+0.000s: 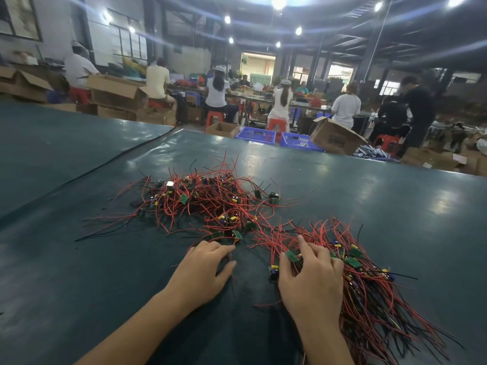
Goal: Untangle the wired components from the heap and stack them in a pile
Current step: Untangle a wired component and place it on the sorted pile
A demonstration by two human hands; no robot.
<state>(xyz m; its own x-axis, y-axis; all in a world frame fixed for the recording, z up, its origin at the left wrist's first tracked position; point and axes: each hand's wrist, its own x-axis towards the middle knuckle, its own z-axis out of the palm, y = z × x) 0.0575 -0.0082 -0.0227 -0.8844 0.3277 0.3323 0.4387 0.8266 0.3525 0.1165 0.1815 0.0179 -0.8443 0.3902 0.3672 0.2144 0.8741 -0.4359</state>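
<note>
A dark green table [79,272] fills the view, with a black seam [105,164] running slantwise across its left part. Right of the seam, near the middle, lies the heap [210,204]: red and black wires tangled together, with small green boards and yellow and blue parts caught among them, and loose wire ends straggling out to the left.

Just in front of the heap's near edge the left hand [203,272] rests palm down on the table. Its fingers [224,248] are stretched out and released, gripping nothing; the tips reach the stray wires at the foot of the heap.

Beside it, the right hand [313,280] lies flat on the left end of the pile [374,293], fingers spread and released, pressing down on the wires. A green board [291,255] sits between its thumb and forefinger.

The pile stretches to the right and towards the near table edge. Its boards are gathered at the far end by the hand, and its wires run roughly alongside each other. Heap and pile sit close together, with a few red wires crossing the gap.

Beyond the far edge of the table stand blue crates [257,134] and, to their right, a tilted cardboard box [334,137]. People sit at benches behind them.
</note>
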